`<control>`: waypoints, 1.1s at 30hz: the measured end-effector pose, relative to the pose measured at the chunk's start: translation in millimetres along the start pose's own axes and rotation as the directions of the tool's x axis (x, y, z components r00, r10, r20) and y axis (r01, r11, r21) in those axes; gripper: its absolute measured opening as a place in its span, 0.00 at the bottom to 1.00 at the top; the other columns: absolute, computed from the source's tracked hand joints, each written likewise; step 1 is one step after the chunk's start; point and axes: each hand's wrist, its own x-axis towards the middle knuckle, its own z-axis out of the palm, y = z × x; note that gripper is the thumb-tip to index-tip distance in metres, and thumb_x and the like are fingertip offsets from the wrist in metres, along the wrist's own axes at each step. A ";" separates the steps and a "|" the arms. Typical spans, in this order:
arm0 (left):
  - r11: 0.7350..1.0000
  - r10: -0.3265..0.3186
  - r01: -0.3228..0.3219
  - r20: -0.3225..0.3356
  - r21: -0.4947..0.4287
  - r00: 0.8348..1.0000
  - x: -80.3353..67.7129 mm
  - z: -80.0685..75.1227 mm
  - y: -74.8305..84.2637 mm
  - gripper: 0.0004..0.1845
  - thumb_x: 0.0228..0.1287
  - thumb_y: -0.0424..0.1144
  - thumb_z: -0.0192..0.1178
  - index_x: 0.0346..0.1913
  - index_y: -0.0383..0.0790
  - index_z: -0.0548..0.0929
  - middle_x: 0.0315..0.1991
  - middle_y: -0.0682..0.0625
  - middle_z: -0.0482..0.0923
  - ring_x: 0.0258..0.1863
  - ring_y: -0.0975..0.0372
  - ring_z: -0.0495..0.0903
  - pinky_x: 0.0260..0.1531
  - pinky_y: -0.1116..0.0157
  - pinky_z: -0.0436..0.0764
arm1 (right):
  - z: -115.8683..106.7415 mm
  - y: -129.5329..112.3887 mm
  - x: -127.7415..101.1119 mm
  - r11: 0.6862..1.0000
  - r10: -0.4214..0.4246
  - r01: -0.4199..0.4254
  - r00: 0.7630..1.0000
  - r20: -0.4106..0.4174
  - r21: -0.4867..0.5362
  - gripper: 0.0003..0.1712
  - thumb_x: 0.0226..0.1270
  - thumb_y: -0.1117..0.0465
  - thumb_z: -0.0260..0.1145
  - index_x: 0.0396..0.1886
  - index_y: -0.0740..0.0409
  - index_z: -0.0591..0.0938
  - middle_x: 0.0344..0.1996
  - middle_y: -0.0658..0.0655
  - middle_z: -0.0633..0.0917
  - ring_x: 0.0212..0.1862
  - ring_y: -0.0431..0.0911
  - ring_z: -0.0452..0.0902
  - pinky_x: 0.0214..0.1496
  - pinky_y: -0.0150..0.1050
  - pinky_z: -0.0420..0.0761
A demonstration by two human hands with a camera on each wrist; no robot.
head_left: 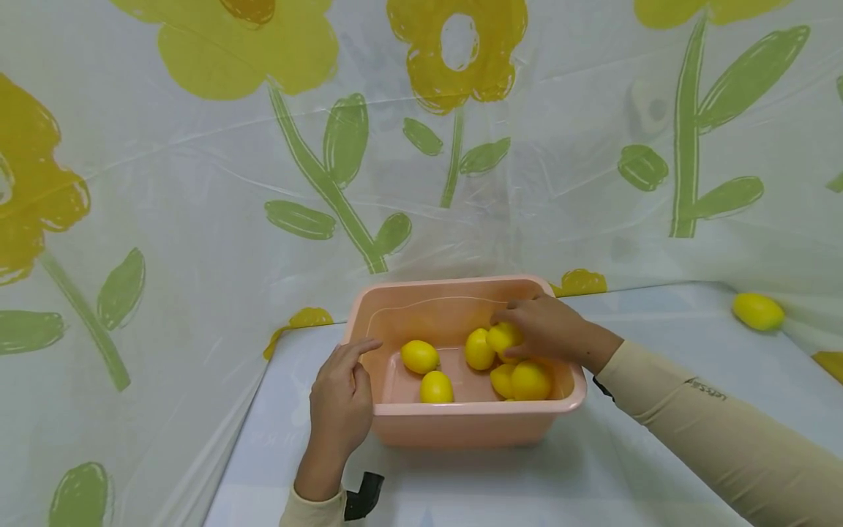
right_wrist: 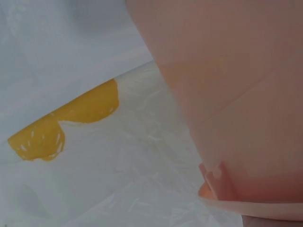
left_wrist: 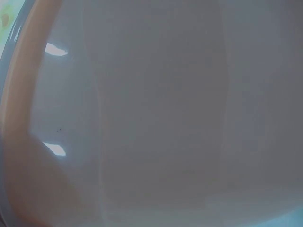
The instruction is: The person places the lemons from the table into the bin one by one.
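Observation:
A pink plastic basin stands on the table with several yellow lemons in it. Inside it, toward the right, my right hand grips a lemon between thumb and fingers. Close by that one are another lemon and a lemon near the front right corner. Two more, a lemon and a lemon, lie toward the left. My left hand is at the basin's left rim, its fingers loosely extended over the edge. The basin's wall fills most of the left wrist view.
One lemon lies outside the basin, at the far right of the white table. A curtain printed with yellow flowers hangs right behind the basin and along the left side.

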 end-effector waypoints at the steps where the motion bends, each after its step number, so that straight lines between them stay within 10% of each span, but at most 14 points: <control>1: 1.000 0.003 -0.003 -0.001 0.001 1.000 0.0 0.1 -0.1 0.19 0.67 0.27 0.49 0.52 0.45 0.86 0.54 0.50 0.85 0.54 0.53 0.82 0.71 0.52 0.68 | -0.2 -0.5 -0.3 1.000 -0.002 0.002 1.000 -0.002 -0.008 0.26 0.55 0.46 0.77 0.53 0.46 0.84 0.45 0.51 0.86 0.47 0.46 0.80 0.58 0.54 0.79; 33: 1.000 0.002 -0.002 -0.002 0.007 1.000 -0.1 -0.7 2.5 0.20 0.66 0.26 0.49 0.52 0.45 0.86 0.54 0.49 0.85 0.53 0.52 0.82 0.71 0.52 0.68 | -0.8 -8.0 -1.1 0.946 -0.116 0.119 0.993 0.025 -0.301 0.07 0.59 0.51 0.71 0.36 0.44 0.88 0.17 0.43 0.79 0.26 0.42 0.70 0.54 0.50 0.72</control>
